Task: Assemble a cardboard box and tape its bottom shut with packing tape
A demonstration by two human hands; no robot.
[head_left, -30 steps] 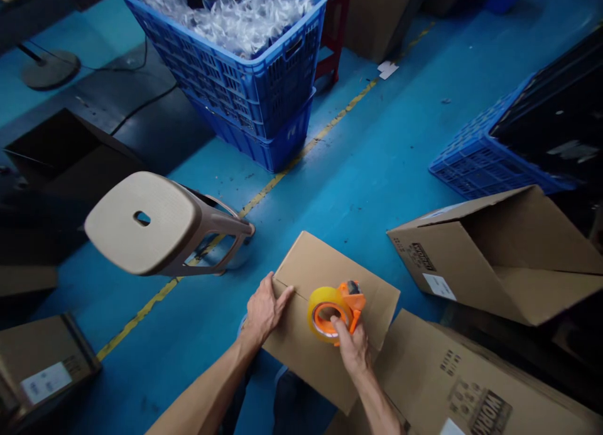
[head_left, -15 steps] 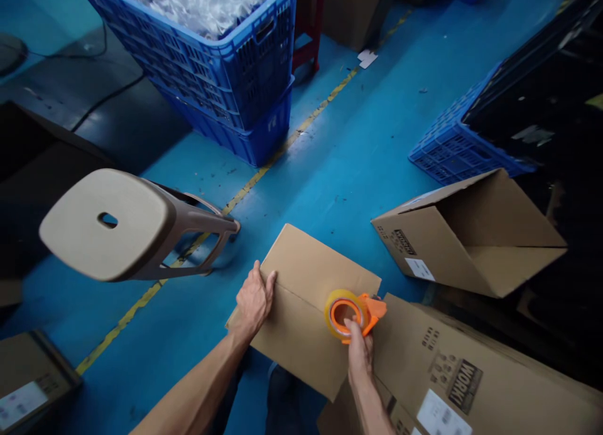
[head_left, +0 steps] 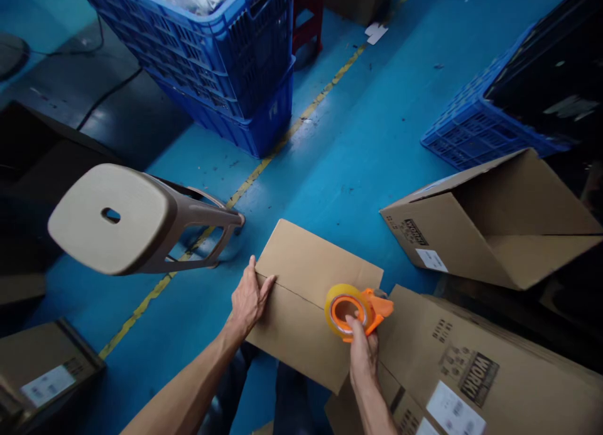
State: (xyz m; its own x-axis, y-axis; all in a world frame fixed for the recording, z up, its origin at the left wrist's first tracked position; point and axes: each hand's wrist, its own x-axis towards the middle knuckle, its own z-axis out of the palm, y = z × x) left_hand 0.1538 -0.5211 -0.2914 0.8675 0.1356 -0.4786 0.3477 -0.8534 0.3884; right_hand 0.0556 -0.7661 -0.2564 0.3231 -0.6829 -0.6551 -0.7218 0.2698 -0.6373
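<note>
A brown cardboard box [head_left: 301, 303] is in front of me, its two top flaps meeting at a dark seam. My left hand [head_left: 249, 297] rests on the box's left edge, thumb spread over the flap by the seam and fingers apart. My right hand [head_left: 363, 350] grips an orange tape dispenser [head_left: 378, 309] carrying a roll of yellow tape [head_left: 333, 309]. The dispenser is over the right part of the box, near the seam's right end. Whether tape touches the cardboard cannot be made out.
A beige stool [head_left: 113, 234] stands at left. Stacked blue crates [head_left: 226, 64] are behind, another blue crate [head_left: 490, 115] at right. An open carton [head_left: 443, 234] and printed cartons [head_left: 424, 334] lie on the right; a labelled carton [head_left: 47, 359] sits lower left.
The view has shifted slightly, so the surroundings sit differently. My left thumb and fingers look more spread on the box edge. My right hand still holds the dispenser over the box.
</note>
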